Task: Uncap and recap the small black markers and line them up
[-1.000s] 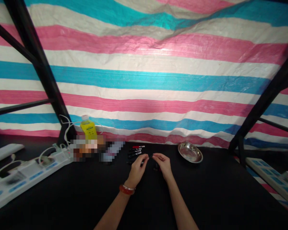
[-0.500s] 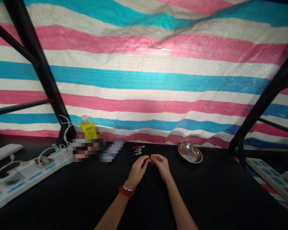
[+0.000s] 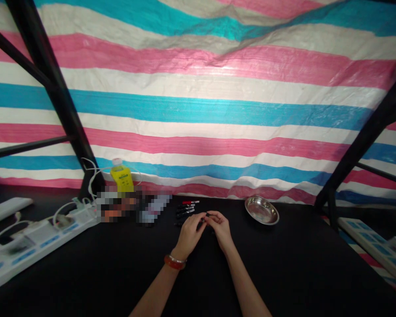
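My left hand (image 3: 189,233) and my right hand (image 3: 220,230) meet over the black table, fingertips pinched close together. Between them is a small black piece (image 3: 207,215), too small and too covered by the fingers to name. A reddish bangle (image 3: 174,263) circles the left wrist. Just beyond the left hand lie several black markers (image 3: 185,214) side by side, with a red marker (image 3: 190,202) behind them. Another dark, slim thing (image 3: 178,224) shows partly beside the left hand's knuckles.
A round steel dish (image 3: 262,211) stands to the right. Back left are a yellow bottle (image 3: 122,178), blurred-out items (image 3: 155,208) and a white power strip (image 3: 41,242) with plugs and cables. Black frame posts (image 3: 57,99) and striped sheeting (image 3: 211,114) close off the back.
Both hands stay in nearly the same place. The right hand has shifted slightly left and turned a little, with its fingers drawn in closer to the left fingertips.
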Demonstrator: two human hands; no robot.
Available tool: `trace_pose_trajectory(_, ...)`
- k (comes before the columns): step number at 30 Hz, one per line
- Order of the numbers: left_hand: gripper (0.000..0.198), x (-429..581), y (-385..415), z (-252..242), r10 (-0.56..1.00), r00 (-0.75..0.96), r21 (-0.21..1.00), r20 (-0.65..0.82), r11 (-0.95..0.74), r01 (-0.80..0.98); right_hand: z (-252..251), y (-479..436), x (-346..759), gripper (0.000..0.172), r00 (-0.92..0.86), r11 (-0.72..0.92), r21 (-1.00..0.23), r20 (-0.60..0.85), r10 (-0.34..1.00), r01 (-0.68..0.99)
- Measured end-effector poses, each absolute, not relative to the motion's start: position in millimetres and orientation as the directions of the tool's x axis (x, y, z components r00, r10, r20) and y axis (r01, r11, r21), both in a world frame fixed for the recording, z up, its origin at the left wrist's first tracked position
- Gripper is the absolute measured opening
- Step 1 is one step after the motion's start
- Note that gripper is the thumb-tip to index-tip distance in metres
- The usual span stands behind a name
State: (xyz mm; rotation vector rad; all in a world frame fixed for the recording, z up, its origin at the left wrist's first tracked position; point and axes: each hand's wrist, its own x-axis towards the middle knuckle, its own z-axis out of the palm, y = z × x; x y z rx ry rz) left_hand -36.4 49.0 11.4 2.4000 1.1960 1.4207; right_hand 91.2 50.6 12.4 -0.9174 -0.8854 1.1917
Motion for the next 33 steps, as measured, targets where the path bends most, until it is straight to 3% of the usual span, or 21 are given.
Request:
trace_pose_trajectory(5,0.026,-36,44,20,0.693,0.222,0.424,0.686,-0.628,0.652,11,54,98,0.039,0.225,0.145,-0.917,0.062,0.972,-0.371)
trace_pose_trajectory(11,0.020,-47,51,18,0.762,-0.016,0.381,0.647,-0.305,0.873,5,60,107,0.039,0.419,0.230,-0.920,0.082,0.904,-0.317)
trace_pose_trajectory(15,0.023,-52,56,13,0.803,-0.061,0.351,0.592,-0.190,0.917,-1,62,111,0.038,0.498,0.267,-0.925,0.104,0.861,-0.268)
trace_pose_trajectory(24,0.024,-57,62,4,0.813,-0.043,0.297,0.581,-0.162,0.941,-7,64,113,0.037,0.544,0.279,-0.926,0.101,0.833,-0.254)
trace_pose_trajectory(33,0.027,-53,59,13,0.911,-0.021,0.342,0.412,-0.133,0.930,-8,64,111,0.035,0.580,0.315,-0.924,0.138,0.803,-0.216)
